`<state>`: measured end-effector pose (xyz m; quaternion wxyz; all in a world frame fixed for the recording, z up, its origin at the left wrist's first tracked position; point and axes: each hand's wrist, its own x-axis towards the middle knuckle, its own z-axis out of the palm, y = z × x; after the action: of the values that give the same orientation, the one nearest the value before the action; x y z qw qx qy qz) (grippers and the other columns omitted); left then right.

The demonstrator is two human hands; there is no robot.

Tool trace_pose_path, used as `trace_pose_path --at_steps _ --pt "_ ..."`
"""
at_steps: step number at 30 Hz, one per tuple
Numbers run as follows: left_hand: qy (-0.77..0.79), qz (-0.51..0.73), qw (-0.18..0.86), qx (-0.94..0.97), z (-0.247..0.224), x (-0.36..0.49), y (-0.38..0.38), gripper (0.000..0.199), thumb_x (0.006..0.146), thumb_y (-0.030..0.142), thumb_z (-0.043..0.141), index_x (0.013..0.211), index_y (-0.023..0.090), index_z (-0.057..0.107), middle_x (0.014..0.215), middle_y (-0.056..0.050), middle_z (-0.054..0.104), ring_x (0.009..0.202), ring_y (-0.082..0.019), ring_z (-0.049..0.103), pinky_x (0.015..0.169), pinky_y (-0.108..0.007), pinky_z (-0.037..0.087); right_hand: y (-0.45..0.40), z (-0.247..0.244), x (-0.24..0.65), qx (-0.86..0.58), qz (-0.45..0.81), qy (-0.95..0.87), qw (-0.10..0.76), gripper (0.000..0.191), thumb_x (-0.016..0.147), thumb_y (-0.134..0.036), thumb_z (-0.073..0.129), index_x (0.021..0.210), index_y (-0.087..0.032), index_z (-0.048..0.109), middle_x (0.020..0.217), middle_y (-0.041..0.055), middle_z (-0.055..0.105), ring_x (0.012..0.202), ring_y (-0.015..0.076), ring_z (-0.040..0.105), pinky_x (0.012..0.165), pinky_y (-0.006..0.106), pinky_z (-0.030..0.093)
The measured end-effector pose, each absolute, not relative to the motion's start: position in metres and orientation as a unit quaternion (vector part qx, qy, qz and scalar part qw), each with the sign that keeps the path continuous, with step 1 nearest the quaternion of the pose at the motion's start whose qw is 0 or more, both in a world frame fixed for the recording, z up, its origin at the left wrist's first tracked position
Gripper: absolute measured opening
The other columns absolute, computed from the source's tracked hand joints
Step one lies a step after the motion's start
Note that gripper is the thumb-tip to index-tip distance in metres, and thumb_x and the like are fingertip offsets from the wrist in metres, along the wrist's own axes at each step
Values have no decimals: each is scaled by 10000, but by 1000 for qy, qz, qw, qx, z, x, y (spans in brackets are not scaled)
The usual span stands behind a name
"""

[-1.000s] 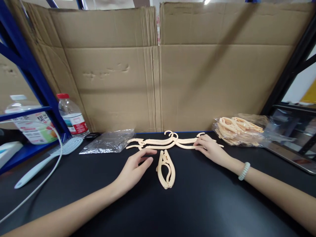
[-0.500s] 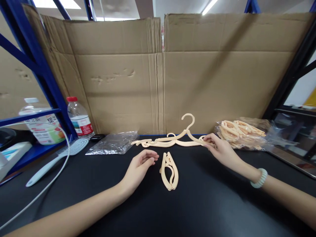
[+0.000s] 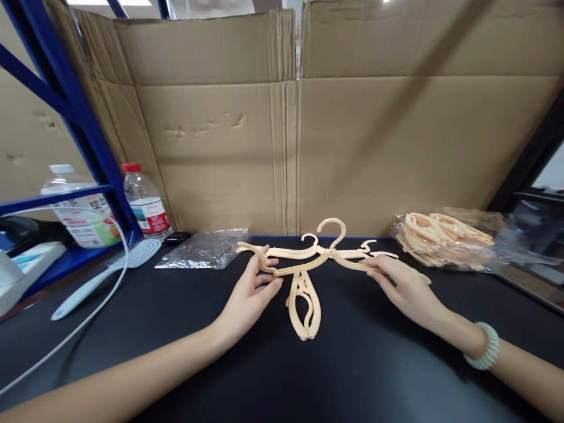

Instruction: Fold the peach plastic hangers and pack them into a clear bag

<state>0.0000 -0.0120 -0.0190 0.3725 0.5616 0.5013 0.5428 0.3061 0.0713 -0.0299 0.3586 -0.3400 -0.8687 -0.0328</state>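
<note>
An unfolded cream hanger (image 3: 304,267), its hook upward, spans between my hands. My right hand (image 3: 403,288) pinches its right arm. My left hand (image 3: 253,294) is at its left end, with fingers behind it and the thumb in front, apart from the fingertips; it does not clearly grip. Another unfolded cream hanger (image 3: 291,254) lies just behind on the black table (image 3: 352,364). A folded cream hanger (image 3: 305,311) lies on the table between my hands, its top close under the hanger in front.
At the right back is a clear bag of folded hangers (image 3: 445,241). An empty plastic bag (image 3: 200,249), a pale blue brush (image 3: 88,292), a white cable (image 3: 112,294) and bottles (image 3: 147,205) are on the left. A cardboard wall (image 3: 220,147) stands behind.
The hanger in my right hand has come nearer and lower, away from the one behind. My left hand has moved up to its left end. The view has tilted down slightly.
</note>
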Motion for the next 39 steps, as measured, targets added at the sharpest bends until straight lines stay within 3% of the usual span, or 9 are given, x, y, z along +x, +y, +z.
trace_pose_path --at_steps 6,10,14,18,22,26,31,36,39 --pt "499 505 352 609 -19 -1 -11 656 859 301 569 1436 226 265 1038 -57 598 1022 -203 586 918 -366 476 66 -28 307 -334 -31 -875 349 215 961 -240 425 1088 -218 596 1025 57 696 921 196 671 783 318 546" --pt "494 510 331 621 -22 -3 -9 617 862 298 566 1421 235 313 939 -16 576 969 -179 589 908 -342 473 64 -27 306 -326 -46 -879 344 229 961 -240 421 1096 -221 605 1007 50 703 890 187 682 746 288 549" --pt "496 498 318 637 -20 -3 -9 527 869 310 552 1375 233 429 1044 -43 620 973 -183 594 923 -349 461 62 -26 306 -309 -61 -889 331 246 971 -234 414 1142 -217 591 1022 54 696 892 180 679 757 280 543" --pt "510 491 317 631 -12 1 -12 353 859 346 562 1174 192 609 1150 -78 653 1032 -227 599 946 -383 444 61 -24 308 -304 -95 -892 319 273 978 -238 413 1193 -222 581 1031 60 689 879 181 680 749 289 546" --pt "525 495 319 615 -10 2 -14 262 843 374 580 1005 181 653 922 -53 684 772 -182 608 717 -316 496 60 -24 308 -289 -129 -895 313 327 959 -204 417 1256 -228 553 1075 81 676 911 198 673 751 308 558" --pt "523 500 331 605 -12 0 -13 243 838 383 574 938 167 626 795 -22 622 602 -120 498 552 -244 421 61 -23 307 -260 -171 -898 311 489 894 -38 346 1331 -201 493 1120 109 653 1018 223 616 846 379 530" --pt "521 512 348 587 -12 1 -12 199 839 353 556 889 162 582 821 -30 624 594 -113 483 535 -237 394 56 -14 308 -313 -297 -844 318 271 921 -119 458 1117 -164 640 885 96 721 841 260 609 712 389 471" --pt "514 506 354 596 -11 1 -13 201 844 350 558 907 163 598 822 -31 635 602 -117 486 539 -238 390 50 -12 310 -344 -402 -797 292 273 920 -73 431 1043 -156 661 1016 43 738 568 159 592 525 312 384" --pt "513 509 353 594 -11 1 -14 197 843 343 567 910 162 606 794 -21 629 600 -116 488 547 -239 399 49 -12 310 -355 -448 -775 268 333 889 -15 399 1040 -150 663 1064 36 731 503 143 559 499 320 366"
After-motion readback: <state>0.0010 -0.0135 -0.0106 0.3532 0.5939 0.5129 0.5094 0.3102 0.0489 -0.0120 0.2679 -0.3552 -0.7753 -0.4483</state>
